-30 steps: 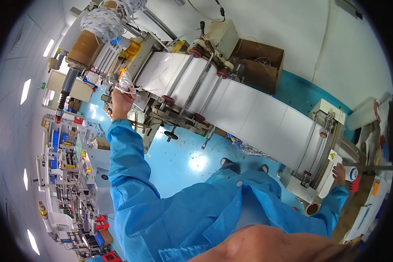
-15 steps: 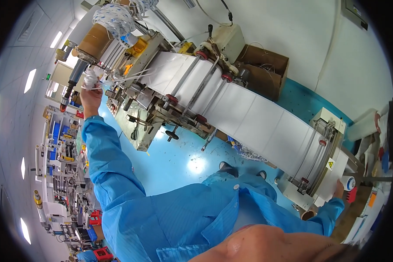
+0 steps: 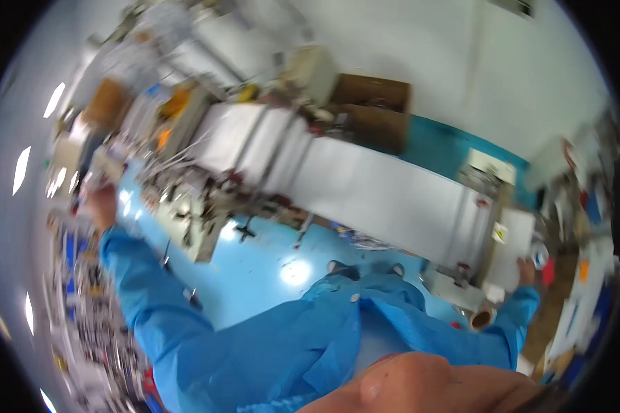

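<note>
My left hand (image 3: 102, 205) is stretched out at the far left, blurred by motion. Its fingers appear closed on a pale bundle of white strips (image 3: 96, 182). Thin white strips (image 3: 186, 155) trail from the left part of a machine toward that hand. The broad white web (image 3: 386, 189) runs across the machine's rollers down to the right. At its right end, my right hand (image 3: 527, 272) touches or hovers by a white panel (image 3: 513, 251), beside a small white-and-blue roll (image 3: 541, 256); its fingers are too small and smeared to read.
A brown cardboard box (image 3: 372, 113) stands behind the machine against the wall. A cardboard core (image 3: 481, 318) sits below the machine's right end. Shelves and equipment (image 3: 83, 289) line the left side. Blue floor (image 3: 255, 275) shows between me and the machine.
The whole view has shifted and blurred. My left hand, with the white strips, has moved left and lower in the picture. My right hand stays by the machine's right end.
</note>
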`<move>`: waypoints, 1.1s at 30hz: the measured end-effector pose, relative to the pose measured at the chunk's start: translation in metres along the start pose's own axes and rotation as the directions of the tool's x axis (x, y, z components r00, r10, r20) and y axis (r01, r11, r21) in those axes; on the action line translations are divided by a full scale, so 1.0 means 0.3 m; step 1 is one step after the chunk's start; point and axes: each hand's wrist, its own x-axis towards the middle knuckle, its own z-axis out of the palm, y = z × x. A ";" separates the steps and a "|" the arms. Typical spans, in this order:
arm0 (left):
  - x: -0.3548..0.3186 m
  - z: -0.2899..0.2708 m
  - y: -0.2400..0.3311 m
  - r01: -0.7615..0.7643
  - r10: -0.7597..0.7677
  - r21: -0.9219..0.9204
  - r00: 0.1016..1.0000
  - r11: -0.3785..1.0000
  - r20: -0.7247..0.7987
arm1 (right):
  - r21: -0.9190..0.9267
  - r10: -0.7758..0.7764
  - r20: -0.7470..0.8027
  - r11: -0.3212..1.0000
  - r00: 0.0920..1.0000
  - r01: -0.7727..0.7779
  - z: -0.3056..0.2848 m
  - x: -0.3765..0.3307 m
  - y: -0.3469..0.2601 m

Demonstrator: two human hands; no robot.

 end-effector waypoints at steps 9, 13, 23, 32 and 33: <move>-0.048 -0.328 0.008 -0.065 -0.288 -0.929 0.941 0.363 -0.179 | -0.089 -0.206 -0.359 0.978 0.910 0.187 -0.146 -0.389 -0.847; -0.007 -0.360 0.068 -0.254 -0.505 -0.914 0.861 -0.315 -0.066 | 0.406 -0.184 -0.414 0.839 0.892 0.362 -0.140 -0.595 -1.020; 0.137 0.203 0.057 -0.141 -0.211 -0.250 0.937 -0.958 0.280 | 0.735 -0.290 -0.310 0.531 0.906 0.421 0.050 -0.692 -1.254; 0.085 -0.186 0.078 -0.172 -0.319 -0.382 0.874 -0.908 0.367 | 0.751 -0.336 -0.332 0.470 0.881 0.463 0.095 -0.710 -1.368; 0.077 -0.253 0.072 -0.178 -0.335 -0.397 0.866 -0.900 0.372 | 0.752 -0.338 -0.335 0.467 0.880 0.465 0.093 -0.716 -1.371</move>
